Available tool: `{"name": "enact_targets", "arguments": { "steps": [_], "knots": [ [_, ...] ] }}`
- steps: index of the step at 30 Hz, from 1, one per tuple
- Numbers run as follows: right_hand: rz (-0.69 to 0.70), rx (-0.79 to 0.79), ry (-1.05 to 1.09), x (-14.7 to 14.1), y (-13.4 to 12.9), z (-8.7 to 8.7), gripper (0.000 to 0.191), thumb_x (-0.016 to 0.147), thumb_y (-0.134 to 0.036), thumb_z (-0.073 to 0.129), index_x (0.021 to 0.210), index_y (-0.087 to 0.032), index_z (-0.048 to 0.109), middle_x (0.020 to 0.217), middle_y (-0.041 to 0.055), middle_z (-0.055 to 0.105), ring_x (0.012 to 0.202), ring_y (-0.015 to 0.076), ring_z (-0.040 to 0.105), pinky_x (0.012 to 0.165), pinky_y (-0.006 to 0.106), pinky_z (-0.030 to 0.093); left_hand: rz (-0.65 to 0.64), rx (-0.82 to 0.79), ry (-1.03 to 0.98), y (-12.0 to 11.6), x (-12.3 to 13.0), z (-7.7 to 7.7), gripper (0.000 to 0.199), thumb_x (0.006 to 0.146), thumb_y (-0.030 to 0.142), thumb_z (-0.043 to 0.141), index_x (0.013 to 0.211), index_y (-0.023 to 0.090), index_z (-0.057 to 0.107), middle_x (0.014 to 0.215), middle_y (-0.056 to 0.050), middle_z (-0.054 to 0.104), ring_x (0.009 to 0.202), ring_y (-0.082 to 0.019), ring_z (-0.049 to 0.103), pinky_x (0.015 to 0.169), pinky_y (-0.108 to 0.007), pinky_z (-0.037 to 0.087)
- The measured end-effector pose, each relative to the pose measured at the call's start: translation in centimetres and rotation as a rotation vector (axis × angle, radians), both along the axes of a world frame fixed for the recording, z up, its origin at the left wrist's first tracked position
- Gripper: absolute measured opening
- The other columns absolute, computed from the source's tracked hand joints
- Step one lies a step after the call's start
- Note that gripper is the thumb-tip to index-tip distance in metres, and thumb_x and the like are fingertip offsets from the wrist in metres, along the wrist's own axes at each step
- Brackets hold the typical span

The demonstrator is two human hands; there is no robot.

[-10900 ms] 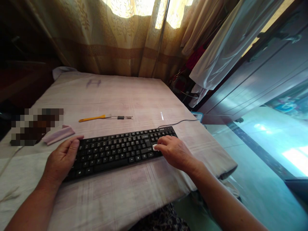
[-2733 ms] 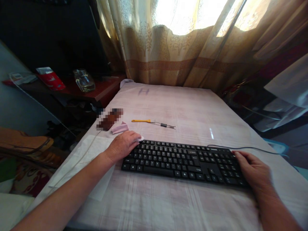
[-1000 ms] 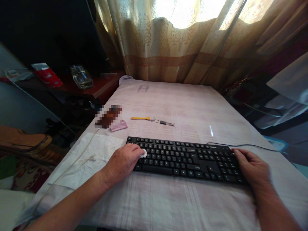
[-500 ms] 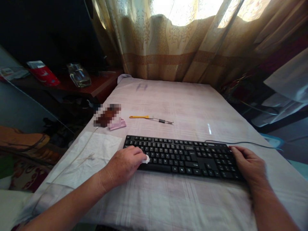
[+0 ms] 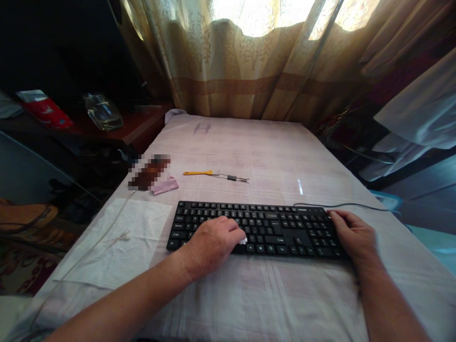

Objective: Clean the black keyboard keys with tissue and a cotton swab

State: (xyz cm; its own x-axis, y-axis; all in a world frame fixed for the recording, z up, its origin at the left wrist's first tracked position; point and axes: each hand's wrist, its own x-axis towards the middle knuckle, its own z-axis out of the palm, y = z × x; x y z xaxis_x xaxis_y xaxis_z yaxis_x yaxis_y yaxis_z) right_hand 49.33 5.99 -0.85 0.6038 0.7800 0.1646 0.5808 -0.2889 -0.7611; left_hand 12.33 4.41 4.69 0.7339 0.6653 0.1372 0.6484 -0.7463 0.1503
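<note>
A black keyboard (image 5: 299, 237) lies across the cloth-covered surface. My left hand (image 5: 217, 240) is over its lower middle, fingers closed on a small white wad (image 5: 243, 241) that touches the keys near the space bar. Whether the wad is cotton or tissue I cannot tell. At the other end, my right hand (image 5: 356, 237) grips the keyboard's right edge, thumb on top near the corner and the other fingers mostly hidden.
Beyond the keyboard lie a yellow-handled brush (image 5: 197, 173) and a metal tweezer-like tool (image 5: 237, 178). On the left, several cotton swabs (image 5: 121, 237) rest on a white paper towel (image 5: 142, 256), near a folded pink cloth (image 5: 166, 185). A black cable (image 5: 345, 204) trails right. A glass jar (image 5: 103, 113) stands far left.
My left hand has slid rightward along the lower keys with the white wad, uncovering the keyboard's left end. My right hand keeps its hold on the right edge. The whole view has shifted slightly.
</note>
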Motion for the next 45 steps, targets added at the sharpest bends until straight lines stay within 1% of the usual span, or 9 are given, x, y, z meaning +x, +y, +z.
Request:
{"name": "enact_targets", "arguments": {
  "steps": [5,8,18,26,28,31,37,40,45],
  "knots": [
    [0.014,0.030,-0.009,0.3,0.1,-0.6,0.032,0.065,-0.048,0.059,0.076,-0.022,0.072,0.075,0.0079,0.074,0.076,0.0270,0.067,0.075,0.037,0.051,-0.056,-0.013,0.009,0.6,2.3,-0.4,0.010,0.093,0.018,0.056,0.097,0.021,0.065,0.091,-0.003,0.065,0.083,-0.018,0.058,0.073,-0.031,0.049],
    [0.014,0.051,-0.023,0.5,0.2,-0.9,0.032,0.064,-0.050,0.058,0.076,-0.023,0.072,0.073,0.0060,0.074,0.075,0.0265,0.067,0.073,0.037,0.052,-0.059,-0.007,0.016,0.6,2.4,-0.5,0.010,0.093,0.017,0.056,0.097,0.021,0.064,0.091,-0.003,0.065,0.084,-0.018,0.058,0.073,-0.031,0.049],
    [0.052,0.086,-0.026,0.6,0.2,-1.4,0.032,0.070,-0.049,0.057,0.079,-0.022,0.073,0.074,0.0046,0.074,0.074,0.0239,0.067,0.073,0.035,0.052,0.075,0.028,-0.012,0.3,-4.2,0.1,0.020,0.091,0.011,0.050,0.095,0.024,0.065,0.091,-0.002,0.068,0.082,-0.018,0.061,0.070,-0.029,0.048],
    [0.045,0.081,-0.031,0.7,0.2,-1.4,0.030,0.069,-0.048,0.057,0.078,-0.023,0.072,0.072,0.0041,0.074,0.073,0.0239,0.067,0.071,0.035,0.052,0.160,0.034,-0.111,0.1,-8.2,1.0,0.023,0.093,0.019,0.044,0.099,0.025,0.066,0.098,-0.002,0.072,0.085,-0.017,0.066,0.071,-0.027,0.052],
    [0.049,0.075,-0.028,0.7,0.2,-1.4,0.030,0.070,-0.048,0.057,0.078,-0.023,0.072,0.073,0.0044,0.074,0.073,0.0241,0.067,0.072,0.036,0.052,0.179,0.075,-0.173,0.0,-7.9,1.2,0.022,0.094,0.020,0.044,0.101,0.024,0.066,0.098,-0.002,0.072,0.086,-0.017,0.067,0.073,-0.027,0.053],
    [0.054,0.070,-0.025,0.8,0.2,-1.5,0.031,0.070,-0.048,0.058,0.080,-0.022,0.072,0.075,0.0045,0.074,0.074,0.0242,0.067,0.075,0.037,0.052,0.142,0.099,-0.245,-0.1,-5.8,1.1,0.023,0.095,0.019,0.045,0.103,0.023,0.066,0.099,-0.003,0.072,0.089,-0.016,0.066,0.077,-0.027,0.053],
    [0.056,0.077,-0.030,0.6,0.1,-1.4,0.032,0.071,-0.049,0.057,0.080,-0.022,0.073,0.075,0.0052,0.074,0.076,0.0246,0.068,0.076,0.037,0.052,0.029,0.082,-0.228,1.5,-1.2,-0.7,0.020,0.094,0.015,0.051,0.100,0.023,0.069,0.097,-0.004,0.073,0.090,-0.018,0.064,0.081,-0.031,0.054],
    [0.059,0.072,-0.043,0.7,0.1,-1.4,0.033,0.072,-0.049,0.056,0.080,-0.022,0.073,0.074,0.0052,0.074,0.076,0.0241,0.068,0.076,0.036,0.052,0.006,0.087,-0.187,2.2,-1.1,-1.2,0.020,0.094,0.015,0.052,0.100,0.022,0.069,0.096,-0.004,0.073,0.091,-0.019,0.063,0.081,-0.032,0.054],
    [0.064,0.074,-0.055,0.9,0.1,-1.6,0.034,0.073,-0.050,0.056,0.081,-0.022,0.073,0.074,0.0053,0.074,0.075,0.0237,0.067,0.075,0.036,0.052,0.037,0.118,-0.180,2.1,-2.8,-0.9,0.020,0.093,0.013,0.051,0.098,0.022,0.068,0.096,-0.004,0.073,0.089,-0.019,0.063,0.080,-0.032,0.053]
  ]
}}
